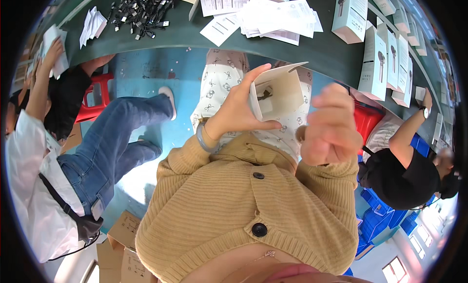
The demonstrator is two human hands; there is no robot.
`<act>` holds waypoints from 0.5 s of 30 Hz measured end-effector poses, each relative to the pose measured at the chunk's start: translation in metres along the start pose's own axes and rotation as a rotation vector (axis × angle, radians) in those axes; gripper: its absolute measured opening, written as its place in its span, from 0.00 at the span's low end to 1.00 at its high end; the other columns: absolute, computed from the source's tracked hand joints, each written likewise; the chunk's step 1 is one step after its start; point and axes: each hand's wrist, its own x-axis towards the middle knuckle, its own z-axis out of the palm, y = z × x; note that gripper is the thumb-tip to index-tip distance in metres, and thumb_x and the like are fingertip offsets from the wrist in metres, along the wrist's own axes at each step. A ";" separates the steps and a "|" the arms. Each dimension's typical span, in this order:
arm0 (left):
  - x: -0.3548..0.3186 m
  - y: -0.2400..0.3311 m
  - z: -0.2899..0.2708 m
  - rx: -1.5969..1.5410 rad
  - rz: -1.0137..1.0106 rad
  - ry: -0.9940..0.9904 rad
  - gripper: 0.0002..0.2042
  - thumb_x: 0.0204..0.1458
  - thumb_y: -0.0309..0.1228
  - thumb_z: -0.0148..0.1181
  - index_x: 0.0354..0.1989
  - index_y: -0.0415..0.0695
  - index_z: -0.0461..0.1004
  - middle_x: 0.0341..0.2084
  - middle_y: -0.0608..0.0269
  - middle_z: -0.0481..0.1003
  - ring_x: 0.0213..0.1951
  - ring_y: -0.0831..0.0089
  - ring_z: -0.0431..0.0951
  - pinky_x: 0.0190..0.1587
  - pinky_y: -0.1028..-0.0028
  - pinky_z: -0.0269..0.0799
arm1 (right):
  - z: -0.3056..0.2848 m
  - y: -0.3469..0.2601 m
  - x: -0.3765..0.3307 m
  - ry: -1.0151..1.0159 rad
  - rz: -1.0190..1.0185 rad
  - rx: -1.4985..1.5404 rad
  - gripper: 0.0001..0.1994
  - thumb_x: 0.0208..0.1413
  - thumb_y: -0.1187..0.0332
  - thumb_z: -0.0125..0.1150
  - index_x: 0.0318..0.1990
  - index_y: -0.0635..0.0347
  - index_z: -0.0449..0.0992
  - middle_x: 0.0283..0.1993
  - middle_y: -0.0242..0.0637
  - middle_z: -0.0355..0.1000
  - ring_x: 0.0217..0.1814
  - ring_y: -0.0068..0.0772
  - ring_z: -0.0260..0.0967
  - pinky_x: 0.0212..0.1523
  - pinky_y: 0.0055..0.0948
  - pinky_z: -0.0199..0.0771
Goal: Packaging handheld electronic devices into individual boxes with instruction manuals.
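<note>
as the head view looks down over a tan cardigan (219, 205), a white box (287, 100) is held mid-frame, just above the lap, its mouth turned up toward the camera. the left hand (234, 105) is spread wide around the box's left side, index finger along the upper edge and thumb below, with a firm-looking hold. right of the box, the right hand (334, 129) is curled and blurred; whether it has hold of anything cannot be told.

so far, the box is formed into a tube, and a small dark shape (264, 93) shows inside, too shadowed to identify. a flap (295, 66) stands up at the top edge, so closing this end appears not yet done.

across the top of the frame, a dark green table (180, 41) carries black cables (141, 12) at upper left, folded papers (92, 27) beside them, and loose leaflets (282, 17) at upper centre. printed boxes (373, 63) stand at upper right; whether all are closed is unclear.

co-workers sit at far left, in jeans (105, 146), and at far right, in a black top (404, 175). the blurred right hand seems the nearest thing that could crowd the box's mouth.
</note>
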 end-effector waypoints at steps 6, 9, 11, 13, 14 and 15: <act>0.000 0.004 0.020 -0.480 -0.078 0.083 0.59 0.25 0.48 0.79 0.65 0.38 0.46 0.60 0.54 0.58 0.60 0.64 0.61 0.59 0.63 0.60 | 0.004 -0.006 -0.043 -0.229 0.467 -0.239 0.27 0.44 0.53 0.69 0.49 0.59 0.69 0.55 0.50 0.62 0.54 0.53 0.61 0.51 0.46 0.63; 0.008 0.017 0.017 -0.688 -0.121 0.051 0.67 0.25 0.60 0.74 0.67 0.41 0.33 0.63 0.55 0.52 0.63 0.63 0.57 0.62 0.63 0.56 | -0.007 -0.003 -0.034 -0.235 0.491 -0.190 0.35 0.41 0.51 0.71 0.56 0.60 0.67 0.60 0.54 0.58 0.55 0.56 0.62 0.52 0.45 0.66; 0.022 0.040 0.015 -0.723 -0.149 0.051 0.71 0.23 0.72 0.63 0.68 0.45 0.23 0.65 0.54 0.45 0.66 0.59 0.50 0.64 0.60 0.50 | -0.011 0.000 -0.024 -0.283 0.431 -0.356 0.39 0.39 0.59 0.73 0.61 0.60 0.64 0.61 0.56 0.58 0.53 0.55 0.66 0.49 0.42 0.70; 0.027 0.051 0.026 -0.779 -0.142 0.131 0.68 0.22 0.80 0.50 0.70 0.50 0.29 0.65 0.53 0.49 0.66 0.58 0.52 0.63 0.57 0.52 | -0.018 0.008 -0.012 -0.147 0.458 -0.409 0.37 0.38 0.67 0.71 0.61 0.61 0.64 0.59 0.56 0.61 0.50 0.51 0.68 0.47 0.38 0.72; 0.033 0.056 0.023 -0.780 -0.102 0.126 0.66 0.25 0.79 0.51 0.69 0.56 0.25 0.67 0.51 0.47 0.67 0.54 0.48 0.64 0.54 0.47 | -0.026 0.018 0.000 -0.040 0.446 -0.366 0.35 0.39 0.72 0.67 0.60 0.63 0.64 0.59 0.54 0.62 0.47 0.46 0.71 0.44 0.34 0.74; 0.038 0.062 0.020 -0.694 -0.078 0.160 0.64 0.28 0.77 0.51 0.69 0.55 0.25 0.67 0.49 0.46 0.68 0.52 0.47 0.65 0.54 0.45 | -0.038 0.029 0.018 0.007 0.388 -0.549 0.36 0.39 0.73 0.67 0.61 0.65 0.62 0.56 0.53 0.64 0.46 0.42 0.71 0.43 0.32 0.74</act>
